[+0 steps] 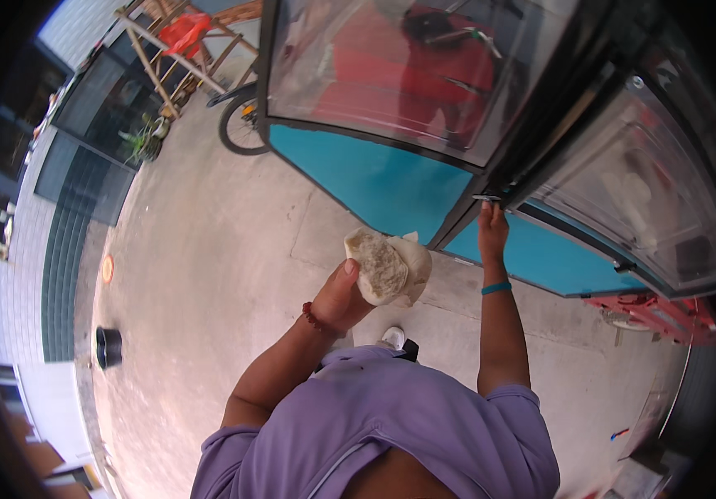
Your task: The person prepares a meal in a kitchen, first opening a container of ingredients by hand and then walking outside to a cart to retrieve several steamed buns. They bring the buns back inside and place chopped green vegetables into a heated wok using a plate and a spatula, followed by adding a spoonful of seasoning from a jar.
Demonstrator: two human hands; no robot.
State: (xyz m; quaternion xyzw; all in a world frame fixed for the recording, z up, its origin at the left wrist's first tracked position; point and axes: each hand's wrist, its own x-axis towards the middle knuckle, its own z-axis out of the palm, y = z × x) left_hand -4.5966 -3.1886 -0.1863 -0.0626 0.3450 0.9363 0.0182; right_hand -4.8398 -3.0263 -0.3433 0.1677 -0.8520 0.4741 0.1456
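Observation:
My left hand (340, 298) holds a soiled, folded white cloth (389, 265) in front of my body, its grey, dirty side facing up. My right hand (492, 232) reaches forward to a small metal handle (486, 198) on the dark frame of a glazed door (383, 81) with a blue lower panel (370, 174). The fingers touch the handle; how firmly they hold it cannot be told. To the right stands another glazed panel (638, 181), at an angle to the first.
A bicycle wheel (242, 128) shows behind the door's left edge. Beyond are a wooden frame with a red cloth (186, 32) and potted plants (143, 146). A black bucket (108, 347) stands on the concrete floor at left. Red metal parts (657, 315) lie beyond the right panel.

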